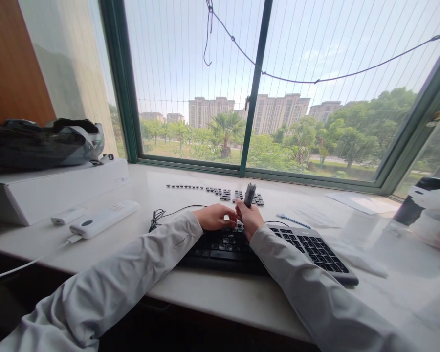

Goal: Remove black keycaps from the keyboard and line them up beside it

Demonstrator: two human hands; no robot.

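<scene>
A black keyboard lies on the pale tabletop, many of its keycaps off and the bare key positions showing. My right hand is closed round a short dark brush-like tool, which stands upright with its ragged end on top. Close beside it, my left hand is low over the upper part of the keyboard. Its fingers are bent and their tips come together near the right hand; what they pinch, if anything, is hidden. Behind the hands, loose black keycaps are laid out in rows.
A blue stick-like tool lies behind the keyboard's right part. A coiled black cable is left of the hands. Further left are a white power bank and a white box. Papers lie by the window.
</scene>
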